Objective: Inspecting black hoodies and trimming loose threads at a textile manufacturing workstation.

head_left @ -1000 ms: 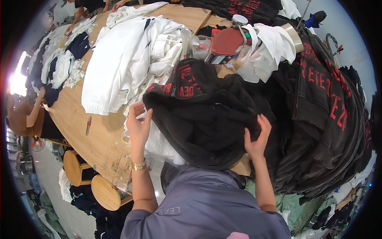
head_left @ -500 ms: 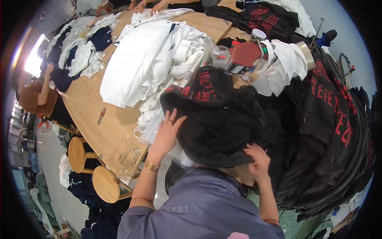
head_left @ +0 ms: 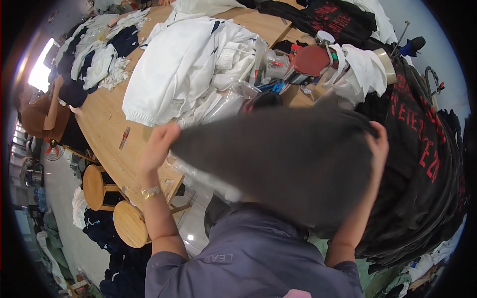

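A black garment [head_left: 278,159], likely a hooded sweatshirt, hangs stretched between my hands in front of me, its cloth blurred by motion. My left hand [head_left: 161,144], a gold-coloured bracelet at its wrist, is closed on the garment's left corner above the table edge. At the opposite side my right hand [head_left: 379,144] grips the cloth with bent fingers. Behind the raised fabric lies more dark cloth with red marks, mostly covered. White knit garments [head_left: 171,69] are heaped on the wooden table [head_left: 104,129] just beyond my left hand.
To the right, a big pile of black garments with red lettering [head_left: 412,149] rises. A red-brown machine [head_left: 310,60] stands beyond the cloth. Small snips [head_left: 124,138] lie on the table; two round wooden stools [head_left: 130,226] stand at lower left. Another person [head_left: 47,116] works at far left.
My hands have moved up and apart, left hand leftward and right hand rightward. The bunched black garment is now lifted and spread taut between them.
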